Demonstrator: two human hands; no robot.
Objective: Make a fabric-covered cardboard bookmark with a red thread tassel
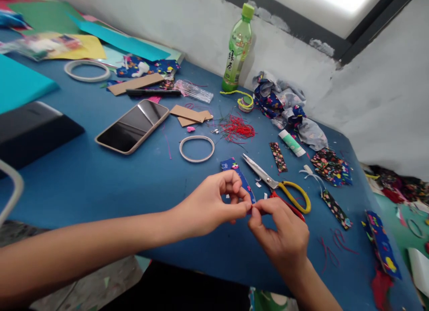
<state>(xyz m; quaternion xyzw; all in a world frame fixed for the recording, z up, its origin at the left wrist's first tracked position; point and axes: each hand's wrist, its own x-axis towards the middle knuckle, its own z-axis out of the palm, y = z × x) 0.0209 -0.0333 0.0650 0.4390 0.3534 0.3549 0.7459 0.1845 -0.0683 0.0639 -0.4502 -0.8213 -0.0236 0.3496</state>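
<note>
Head camera shows both hands pinched together on the near end of a blue fabric strip [238, 177]. The left hand [211, 206] grips it between thumb and fingers; the right hand [281, 233] meets it at the same small point. I judge that this fine work goes best with the strip kept taut and flat, pinched close to its end. The strip lies on the table [100, 181] toward the near edge, running away from the hands, just beside the scissors [278, 183].
</note>
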